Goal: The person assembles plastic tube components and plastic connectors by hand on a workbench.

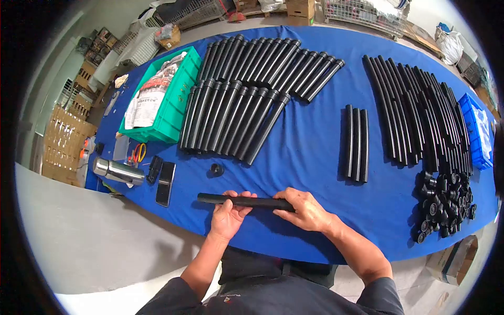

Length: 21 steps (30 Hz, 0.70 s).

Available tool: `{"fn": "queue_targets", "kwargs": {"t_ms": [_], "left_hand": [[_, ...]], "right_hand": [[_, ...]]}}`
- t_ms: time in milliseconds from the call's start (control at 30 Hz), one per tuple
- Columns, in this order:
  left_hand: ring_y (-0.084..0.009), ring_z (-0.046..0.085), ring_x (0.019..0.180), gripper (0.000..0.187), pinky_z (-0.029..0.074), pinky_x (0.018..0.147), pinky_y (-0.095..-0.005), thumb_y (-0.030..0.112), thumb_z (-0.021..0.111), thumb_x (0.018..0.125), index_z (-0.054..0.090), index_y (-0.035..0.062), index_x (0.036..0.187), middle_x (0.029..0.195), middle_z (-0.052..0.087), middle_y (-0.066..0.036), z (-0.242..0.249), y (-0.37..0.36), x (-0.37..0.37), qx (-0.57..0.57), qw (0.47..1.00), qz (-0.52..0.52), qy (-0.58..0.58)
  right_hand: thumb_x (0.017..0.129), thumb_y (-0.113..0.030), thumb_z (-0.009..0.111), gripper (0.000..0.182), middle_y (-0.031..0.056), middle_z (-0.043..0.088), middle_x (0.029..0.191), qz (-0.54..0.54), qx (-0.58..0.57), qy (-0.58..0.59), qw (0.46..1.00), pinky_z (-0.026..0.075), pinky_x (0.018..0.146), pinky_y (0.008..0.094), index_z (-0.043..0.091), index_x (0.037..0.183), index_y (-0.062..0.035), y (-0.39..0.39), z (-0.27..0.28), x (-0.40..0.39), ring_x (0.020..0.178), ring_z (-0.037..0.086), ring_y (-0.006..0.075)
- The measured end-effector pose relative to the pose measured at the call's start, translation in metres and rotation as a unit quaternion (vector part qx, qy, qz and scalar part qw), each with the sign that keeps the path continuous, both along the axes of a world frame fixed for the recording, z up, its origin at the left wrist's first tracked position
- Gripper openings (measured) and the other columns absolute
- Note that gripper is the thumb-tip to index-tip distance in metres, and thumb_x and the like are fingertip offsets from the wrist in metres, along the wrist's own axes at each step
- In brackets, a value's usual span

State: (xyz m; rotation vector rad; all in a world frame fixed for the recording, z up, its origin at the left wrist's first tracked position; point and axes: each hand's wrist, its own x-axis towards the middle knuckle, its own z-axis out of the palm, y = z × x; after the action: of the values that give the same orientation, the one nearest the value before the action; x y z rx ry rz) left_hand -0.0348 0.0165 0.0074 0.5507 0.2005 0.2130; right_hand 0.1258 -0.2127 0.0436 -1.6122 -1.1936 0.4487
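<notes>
A black tube [257, 201] lies level across both hands above the front of the blue-covered table. My left hand [227, 214] holds it left of its middle, palm turned up and fingers around it. My right hand [300, 209] is wrapped over its right end, which the fingers hide. Just beyond the tube, a single black cap [216, 169] rests on the cloth. Three bare black tubes [357, 144] lie side by side to the right. Many capped tubes [231, 121] are laid in two rows behind my hands.
A green crate [176, 118] with newspaper stands at the left, near a steel flask [118, 171], a phone [165, 184] and orange-handled scissors [139, 153]. At the right are more bare tubes [415, 113], a heap of black caps [446, 205] and a blue basket [475, 134].
</notes>
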Motion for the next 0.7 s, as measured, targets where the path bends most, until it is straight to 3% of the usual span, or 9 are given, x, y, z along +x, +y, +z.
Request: {"fn": "queue_targets", "kwargs": {"t_ms": [333, 600, 700], "left_hand": [[-0.0422, 0.058, 0.129, 0.024, 0.056, 0.105, -0.0517, 0.016, 0.067, 0.099, 0.062, 0.0049, 0.119, 0.128, 0.066, -0.023, -0.0024, -0.0017, -0.0014, 0.0, 1.0, 0.01, -0.013], [-0.0435, 0.053, 0.134, 0.026, 0.054, 0.104, -0.0597, 0.01, 0.069, 0.095, 0.062, 0.0077, 0.12, 0.132, 0.064, -0.022, -0.0024, 0.0002, 0.0027, -0.017, 0.999, -0.008, -0.026], [-0.0423, 0.051, 0.136, 0.023, 0.054, 0.104, -0.0603, 0.007, 0.067, 0.096, 0.061, 0.0073, 0.118, 0.133, 0.064, -0.022, -0.0041, 0.0011, 0.0047, -0.011, 0.999, -0.026, -0.038]], "right_hand": [[0.09, -0.014, 0.076, 0.035, 0.0194, 0.064, 0.097, -0.018, 0.013, -0.01, 1.0, 0.054, 0.075, 0.0464, 0.059, 0.119, -0.001, 0.0028, -0.0014, -0.0047, 0.084, 0.065, 0.0389], [0.087, -0.009, 0.077, 0.038, 0.0177, 0.062, 0.099, -0.037, 0.047, -0.098, 0.993, 0.055, 0.073, 0.045, 0.058, 0.119, -0.0011, 0.0055, -0.0082, -0.0064, 0.086, 0.065, 0.0374], [0.089, -0.019, 0.078, 0.043, 0.0184, 0.061, 0.099, -0.022, 0.014, -0.031, 0.999, 0.053, 0.073, 0.0443, 0.058, 0.121, 0.0, 0.0022, -0.0051, -0.0011, 0.087, 0.066, 0.0368]]}}
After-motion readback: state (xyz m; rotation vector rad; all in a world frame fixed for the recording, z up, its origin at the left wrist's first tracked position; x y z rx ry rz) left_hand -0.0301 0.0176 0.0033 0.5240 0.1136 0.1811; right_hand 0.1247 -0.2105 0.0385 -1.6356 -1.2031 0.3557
